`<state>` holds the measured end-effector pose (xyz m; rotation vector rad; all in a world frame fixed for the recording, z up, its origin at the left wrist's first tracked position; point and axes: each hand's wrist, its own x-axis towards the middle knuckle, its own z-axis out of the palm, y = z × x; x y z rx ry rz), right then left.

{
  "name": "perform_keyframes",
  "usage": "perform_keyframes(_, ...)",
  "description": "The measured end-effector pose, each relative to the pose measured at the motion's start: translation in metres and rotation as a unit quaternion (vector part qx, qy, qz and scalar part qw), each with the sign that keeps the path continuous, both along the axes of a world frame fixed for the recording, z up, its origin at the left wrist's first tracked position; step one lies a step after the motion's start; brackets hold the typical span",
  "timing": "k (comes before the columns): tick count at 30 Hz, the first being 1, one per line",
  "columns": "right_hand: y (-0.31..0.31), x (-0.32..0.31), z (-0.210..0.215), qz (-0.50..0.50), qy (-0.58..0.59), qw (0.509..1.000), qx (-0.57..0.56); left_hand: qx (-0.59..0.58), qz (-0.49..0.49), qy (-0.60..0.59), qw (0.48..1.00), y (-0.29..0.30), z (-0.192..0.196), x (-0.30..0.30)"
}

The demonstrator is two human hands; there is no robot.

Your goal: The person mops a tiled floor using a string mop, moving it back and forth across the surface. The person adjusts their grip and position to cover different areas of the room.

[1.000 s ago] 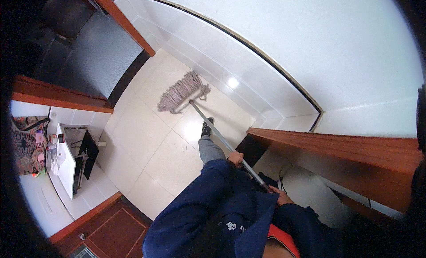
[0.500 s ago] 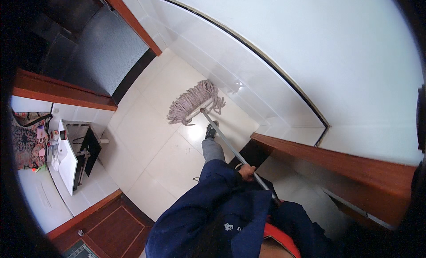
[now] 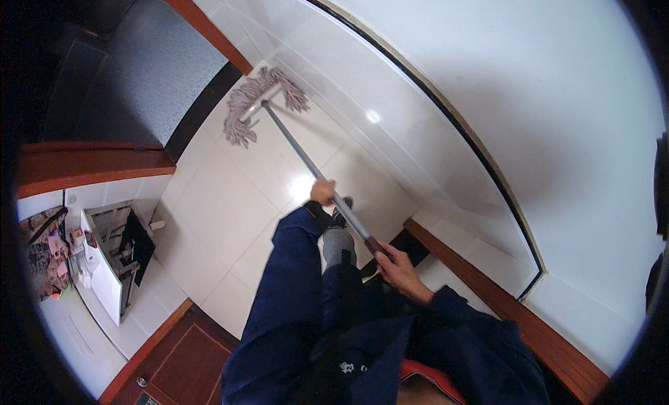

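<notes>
A mop [image 3: 296,146] slants across the tiled floor, its grey strings fanned out at the far end near a dark threshold and the white wall. My left hand [image 3: 323,192] is closed round the middle of its metal pole. Farther down, my right hand [image 3: 398,267] wraps the brown grip at the pole's near end. Both arms are in dark blue sleeves. The mop's strings lie on the pale tiles, spread to either side of a light-coloured head bar.
A white wall with a dark edge strip [image 3: 481,158] bounds the right side. At left, a white box-like fixture [image 3: 104,266] juts from the wall beside a patterned bag [image 3: 49,252]. Wooden door frames [image 3: 202,29] stand around, with a brown door [image 3: 178,356] lower left. My shoe [image 3: 343,208] is under the pole.
The mop has slid away from me, up and to the left, towards the threshold. My left hand has reached forward with it, and my right hand has come into clear view on the grip.
</notes>
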<state>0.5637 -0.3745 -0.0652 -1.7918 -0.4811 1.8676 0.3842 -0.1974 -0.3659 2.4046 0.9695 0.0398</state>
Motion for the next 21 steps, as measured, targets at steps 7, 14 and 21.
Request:
perform_keyframes(7, 0.016, -0.018, -0.005, -0.018, 0.073, 0.997, -0.007, -0.398, 0.378, 0.025, 0.835, 0.035, 0.014, -0.009)
perform_keyframes(14, -0.111, 0.035, 0.039, 0.005, 0.081, 0.995, -0.057, -0.335, 0.268, 0.049, 0.902, -0.109, 0.045, 0.055)
perform_keyframes(21, -0.345, 0.112, 0.058, 0.039, -0.032, 0.996, -0.079, -0.114, -0.117, -0.003, 0.987, -0.337, 0.051, 0.139)
